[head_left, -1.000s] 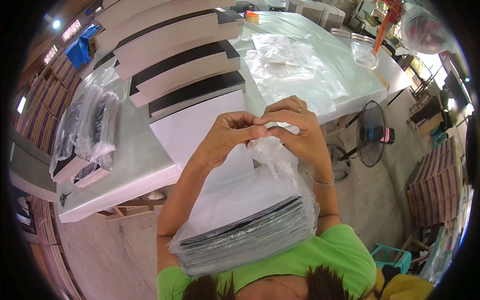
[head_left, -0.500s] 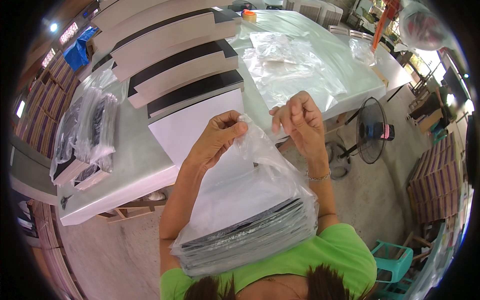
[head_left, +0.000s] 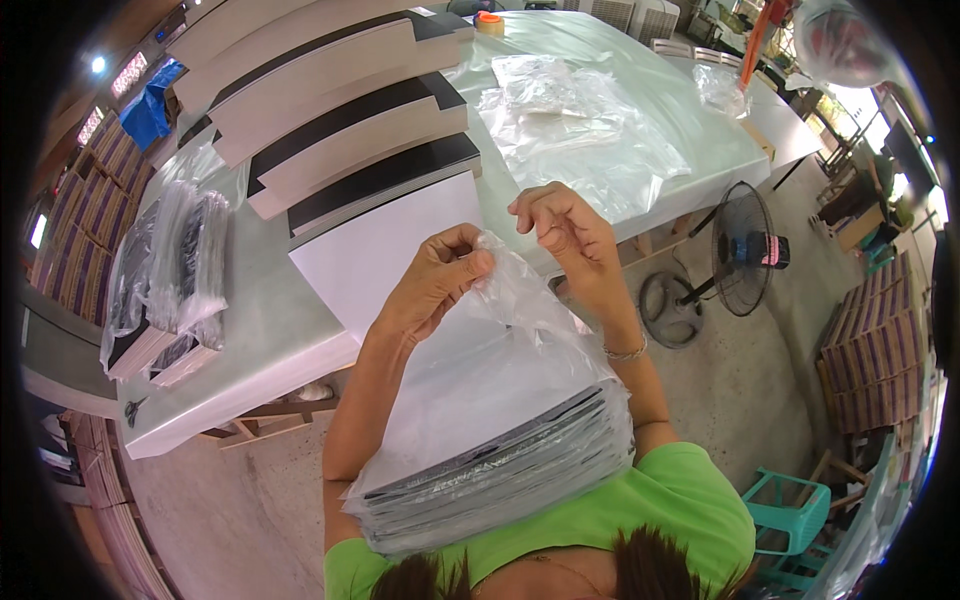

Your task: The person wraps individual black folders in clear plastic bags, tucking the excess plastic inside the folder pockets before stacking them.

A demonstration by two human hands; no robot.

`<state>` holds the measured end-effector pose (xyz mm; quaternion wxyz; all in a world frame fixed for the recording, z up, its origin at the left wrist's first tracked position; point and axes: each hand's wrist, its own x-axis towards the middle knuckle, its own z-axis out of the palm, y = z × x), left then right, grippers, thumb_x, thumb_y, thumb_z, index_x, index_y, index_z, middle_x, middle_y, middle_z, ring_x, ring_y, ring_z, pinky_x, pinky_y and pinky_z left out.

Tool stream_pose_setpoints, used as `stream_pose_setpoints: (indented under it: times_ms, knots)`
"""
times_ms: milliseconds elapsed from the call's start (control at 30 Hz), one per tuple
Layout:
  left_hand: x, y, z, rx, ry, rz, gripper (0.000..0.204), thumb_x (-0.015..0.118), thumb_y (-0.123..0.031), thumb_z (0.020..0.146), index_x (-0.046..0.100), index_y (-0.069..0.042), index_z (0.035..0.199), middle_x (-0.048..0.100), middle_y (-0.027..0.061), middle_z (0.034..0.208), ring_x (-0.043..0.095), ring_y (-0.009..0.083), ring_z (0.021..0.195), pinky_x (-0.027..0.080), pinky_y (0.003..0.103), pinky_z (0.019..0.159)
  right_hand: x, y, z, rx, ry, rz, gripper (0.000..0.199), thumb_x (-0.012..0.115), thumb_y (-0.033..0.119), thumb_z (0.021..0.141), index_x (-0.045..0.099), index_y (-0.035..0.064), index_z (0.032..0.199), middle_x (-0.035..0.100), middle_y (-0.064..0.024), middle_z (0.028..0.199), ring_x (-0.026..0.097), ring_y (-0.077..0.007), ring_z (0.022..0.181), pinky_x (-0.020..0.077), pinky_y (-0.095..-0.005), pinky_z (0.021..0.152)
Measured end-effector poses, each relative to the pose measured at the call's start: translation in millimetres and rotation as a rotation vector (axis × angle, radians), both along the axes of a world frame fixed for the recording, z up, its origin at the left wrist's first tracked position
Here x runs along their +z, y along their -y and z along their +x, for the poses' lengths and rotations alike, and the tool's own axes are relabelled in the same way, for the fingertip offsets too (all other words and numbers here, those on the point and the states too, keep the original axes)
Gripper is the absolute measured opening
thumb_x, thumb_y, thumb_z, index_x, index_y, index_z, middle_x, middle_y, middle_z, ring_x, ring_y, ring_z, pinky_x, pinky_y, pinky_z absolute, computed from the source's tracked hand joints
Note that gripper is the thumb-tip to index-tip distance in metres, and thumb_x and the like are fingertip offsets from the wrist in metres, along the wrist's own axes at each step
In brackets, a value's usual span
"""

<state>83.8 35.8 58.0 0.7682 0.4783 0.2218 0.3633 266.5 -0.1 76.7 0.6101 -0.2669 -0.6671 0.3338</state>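
Observation:
A clear plastic bag (head_left: pixel 545 480) rests against my front, wrapped around a thick stack of flat sheets with dark edges and a white top face (head_left: pixel 430 430). My left hand (head_left: pixel 435 285) pinches the bag's gathered upper end between thumb and fingers. Just to the right of that end, my right hand (head_left: pixel 575 240) is raised with its fingers loosely curled and apart. Nothing shows between them, and it does not touch the gathered plastic. Beyond my left hand, a white sheet (head_left: pixel 375 260) lies at the near end of a row of black-and-white stacks (head_left: pixel 370 180) on the table.
Bagged stacks (head_left: pixel 185 260) lie on the table's left (head_left: pixel 275 300), near small scissors (head_left: pixel 132 410). Empty plastic bags (head_left: pixel 580 120) spread across its right part; a tape roll (head_left: pixel 490 22) stands farther back. On the right are a floor fan (head_left: pixel 745 250), piled cartons (head_left: pixel 870 350) and a green stool (head_left: pixel 795 515).
My right hand has shifted left and closer to my left hand, its fingers curling in more. My left hand keeps its pinch on the bag. The view has tilted slightly.

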Motion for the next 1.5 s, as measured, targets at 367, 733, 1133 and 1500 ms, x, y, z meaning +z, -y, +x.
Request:
stream_pose_setpoints:
  times_ms: [367, 733, 1133, 1500]
  knots:
    - [-11, -4, -11, 0.08, -0.075, 0.009, 0.036, 0.075, -0.027, 0.07, 0.055, -0.006, 0.092, 0.053, -0.0009, 0.086, 0.051, 0.0085, 0.08, 0.043, 0.022, 0.07, -1, -8, -16, -0.14, 0.272, 0.277, 0.016, 0.065, 0.0, 0.069, 0.061, 0.0087, 0.082, 0.053, -0.0042, 0.097, 0.048, -0.022, 0.097, 0.0365, -0.0336, 0.088]
    - [-27, -11, -6, 0.132, 0.017, -0.172, 0.036, 0.066, -0.032, 0.079, 0.048, -0.008, 0.099, 0.053, -0.0006, 0.091, 0.053, 0.0095, 0.09, 0.049, 0.026, 0.077, -18, -5, -8, 0.244, -0.243, -0.081, 0.009, 0.055, 0.007, 0.085, 0.048, 0.0017, 0.087, 0.049, -0.0024, 0.082, 0.046, -0.0098, 0.074, 0.0397, -0.0227, 0.066]
    - [0, 16, 6, 0.146, -0.674, 0.597, 0.033, 0.047, -0.032, 0.091, 0.055, -0.002, 0.101, 0.057, 0.0037, 0.095, 0.05, 0.0113, 0.089, 0.037, 0.028, 0.085, -19, -10, -18, -0.029, -0.052, -0.214, 0.009, 0.053, 0.011, 0.087, 0.049, 0.0029, 0.088, 0.048, 0.0001, 0.065, 0.039, -0.0046, 0.054, 0.0344, -0.0193, 0.051]
    - [-32, -3, -40, 0.152, -0.023, -0.3, 0.042, 0.048, -0.039, 0.09, 0.049, -0.004, 0.114, 0.056, 0.0049, 0.103, 0.054, 0.0148, 0.095, 0.046, 0.029, 0.082, -46, -5, 5, 0.937, -0.117, -0.401, 0.024, 0.06, 0.026, 0.085, 0.054, 0.0037, 0.092, 0.054, -0.0022, 0.071, 0.047, -0.0075, 0.06, 0.0372, -0.0216, 0.055]
